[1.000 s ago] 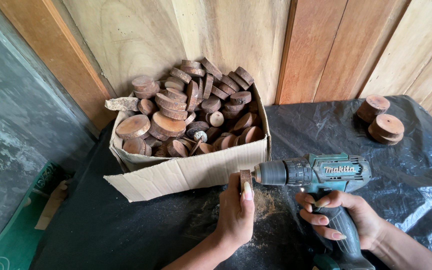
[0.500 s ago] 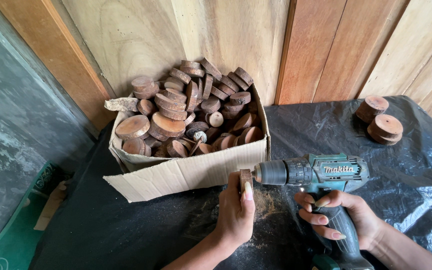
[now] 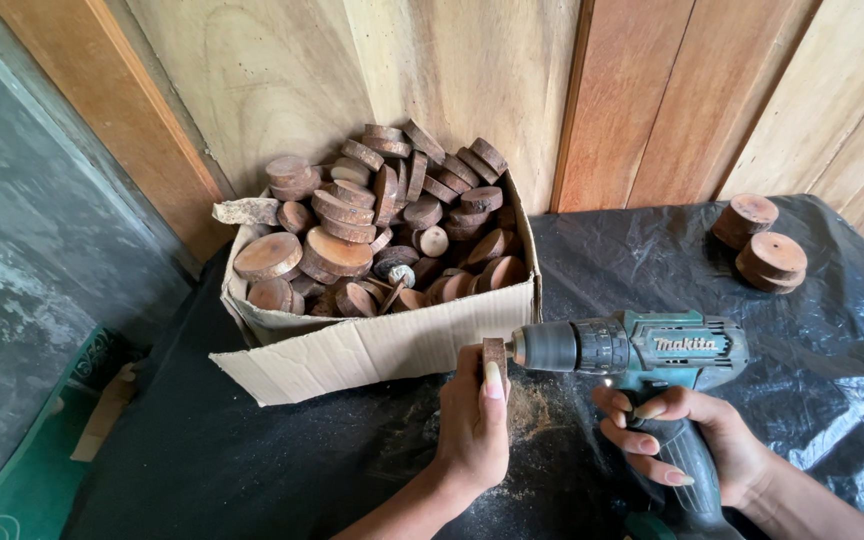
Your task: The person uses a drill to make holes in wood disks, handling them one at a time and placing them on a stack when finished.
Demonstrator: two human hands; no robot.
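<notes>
Two hands work: left hand [image 3: 474, 420] pinches a small, stiff round brown wooden disc [image 3: 494, 356] by its rim; right hand [image 3: 687, 440] wraps a heavier teal cordless drill [image 3: 632, 348].

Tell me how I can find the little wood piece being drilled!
Start at the cardboard box heaped with round wood slices on the black plastic sheet. Just in front of its right corner, the left hand pinches one wood slice upright on its edge. It is the only slice touching the nose of the teal drill, gripped by the right hand.
</notes>
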